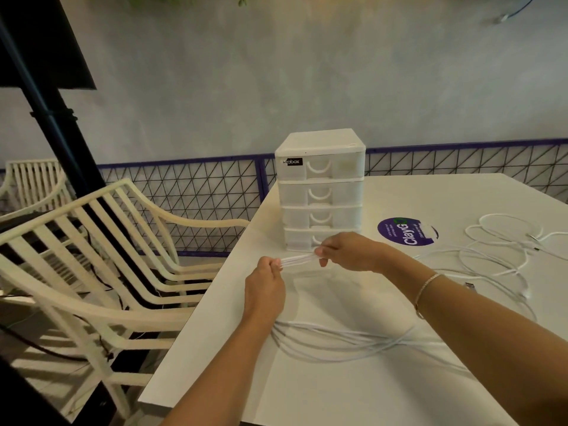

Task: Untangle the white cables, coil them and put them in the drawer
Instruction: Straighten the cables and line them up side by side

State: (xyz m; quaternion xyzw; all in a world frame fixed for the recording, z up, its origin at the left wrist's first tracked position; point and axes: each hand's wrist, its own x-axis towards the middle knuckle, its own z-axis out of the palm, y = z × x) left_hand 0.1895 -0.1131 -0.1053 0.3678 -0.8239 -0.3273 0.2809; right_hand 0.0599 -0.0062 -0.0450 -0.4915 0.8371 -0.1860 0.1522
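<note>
My left hand (266,287) and my right hand (347,252) pinch a short bundle of white cable strands (299,259) stretched taut between them, just in front of the white drawer unit (321,192). The unit has several drawers, all closed. Long loops of the same white cable (347,342) trail over the white table (338,395) below my forearms. More tangled white cables (504,241) lie at the right, with plugs visible among them.
A round purple sticker (405,232) lies on the table right of the drawer unit. Cream slatted chairs (101,272) stand left of the table edge. A wire-mesh fence (190,195) and a grey wall are behind; a dark post (58,124) stands at the left.
</note>
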